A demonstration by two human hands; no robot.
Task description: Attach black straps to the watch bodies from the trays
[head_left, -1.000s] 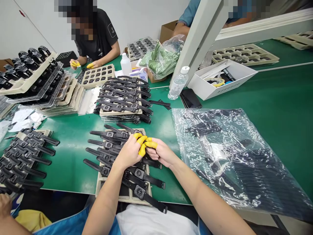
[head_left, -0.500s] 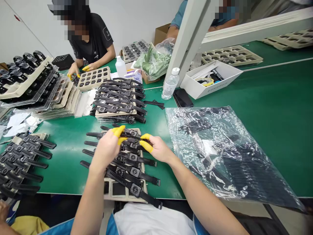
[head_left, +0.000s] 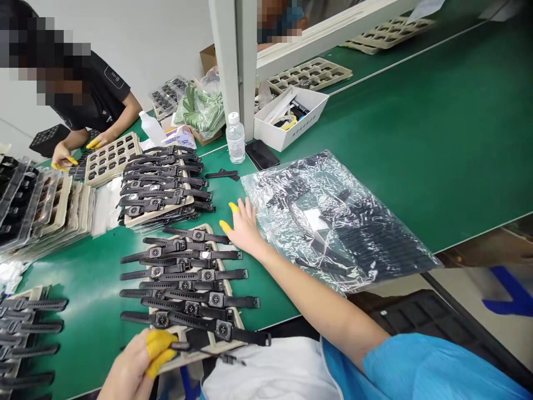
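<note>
Low in the view, my left hand (head_left: 141, 358) pinches a smartwatch (head_left: 182, 345) between fingertips in yellow finger cots. The watch appears nearly edge-on, with a black strap trailing right, blurred. Beside this hand is a beige tray (head_left: 172, 364) bearing rows of smartwatches with black straps (head_left: 208, 275), backs up. My right hand (head_left: 245, 225) is open, fingers apart, over the left edge of a clear plastic bag (head_left: 270, 191). Black straps (head_left: 366, 233) and a white slip (head_left: 316, 219) show in the bag. Whether my right fingers touch it I cannot tell.
Behind stands a stack of strapped watches (head_left: 162, 186). A water bottle (head_left: 235, 139), a black phone (head_left: 262, 155) and a white box (head_left: 291, 119) stand farther back. Tray stacks (head_left: 50, 205) are at left. A co-worker in black (head_left: 91, 105) handles parts across the green table (head_left: 416, 139).
My hands have parted: the left came down toward me with the watch, while the right let go and opened toward the bag. My view has turned right.
</note>
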